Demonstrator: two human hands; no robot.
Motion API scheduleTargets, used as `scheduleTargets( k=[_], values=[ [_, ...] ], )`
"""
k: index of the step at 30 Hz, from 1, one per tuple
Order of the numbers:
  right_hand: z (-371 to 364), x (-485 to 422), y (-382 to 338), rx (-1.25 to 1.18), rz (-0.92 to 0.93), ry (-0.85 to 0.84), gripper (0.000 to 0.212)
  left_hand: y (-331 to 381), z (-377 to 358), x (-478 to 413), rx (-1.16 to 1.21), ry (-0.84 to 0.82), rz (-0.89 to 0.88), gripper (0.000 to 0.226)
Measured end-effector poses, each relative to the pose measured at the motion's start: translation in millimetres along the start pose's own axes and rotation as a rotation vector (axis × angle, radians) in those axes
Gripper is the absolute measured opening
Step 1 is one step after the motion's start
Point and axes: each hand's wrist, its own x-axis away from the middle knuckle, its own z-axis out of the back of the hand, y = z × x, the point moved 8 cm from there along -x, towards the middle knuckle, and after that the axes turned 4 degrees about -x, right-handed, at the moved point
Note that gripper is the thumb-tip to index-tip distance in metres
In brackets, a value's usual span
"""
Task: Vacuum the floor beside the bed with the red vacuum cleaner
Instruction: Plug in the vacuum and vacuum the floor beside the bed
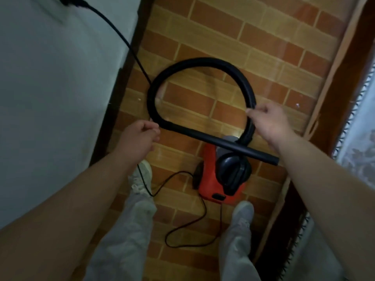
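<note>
- The red vacuum cleaner stands on the brick-patterned floor between the person's feet, in a narrow strip edged by the white wall and the bed.
- Right hand: fingers pinch the black hose, which loops ahead.
- Left hand: fingers curled, seemingly round the power cord.

A bedroom in a home. Right of the right grip, a white patterned bed cover with a lace edge meets a dark wooden frame. Under both grips runs a narrow floor of brick-pattern sheet. Left of the left grip stands a pale wall with dark skirting; a black plug sits on it, far ahead. Below the right grip rests a small red vacuum cleaner.
</note>
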Motion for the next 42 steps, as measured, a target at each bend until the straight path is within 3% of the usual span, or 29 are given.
scheduleTargets(
  k=[5,7,10,13,18,24,26,28,31,35,42],
  values=[
    [18.9,29.9,124.2,0.185,-0.147,-0.054,0.047,-53.4,-67.0,35.2,-0.09,-0.073,0.077,0.008],
    [21.5,38.1,148.6,0.323,-0.1,-0.091,0.047,-75.7,-90.2,52.6,-0.118,-0.066,0.096,0.009],
    [25.9,39.0,161.0,0.584,0.054,-0.063,0.063,-101.0,-121.3,75.8,-0.153,-0.058,0.1,0.009],
    [26.1,33.6,167.3,0.605,0.122,-0.043,0.073,-119.7,-149.9,86.2,-0.199,-0.059,0.072,0.012],
    [18.0,16.6,181.2,0.448,0.134,-0.025,0.078,-139.3,-197.4,72.7,-0.366,-0.127,0.014,0.023],
    [9.5,-0.3,193.5,0.305,0.18,0.045,0.069,-183.2,-225.3,30.0,-0.553,-0.217,-0.019,0.04],
    [9.1,-1.7,196.0,0.189,0.183,0.079,0.066,-194.9,-231.8,14.6,-0.527,-0.251,-0.061,0.067],
    [7.5,-3.0,205.1,-0.09,0.107,0.093,0.065,-207.4,-237.4,-1.3,-0.489,-0.271,-0.096,0.113],
    [-4.4,-5.0,225.0,-0.53,-0.081,0.036,0.065,-218.8,-248.0,-19.4,-0.459,-0.324,-0.143,0.133],
    [-25.0,-10.6,235.9,-0.865,-0.184,-0.068,0.053,-219.7,-259.5,-31.8,-0.503,-0.404,-0.211,0.128],
    [-32.4,-19.3,241.1,-0.805,-0.167,-0.106,0.028,-217.4,-279.0,-31.1,-0.415,-0.516,-0.161,0.089]
  ],
)
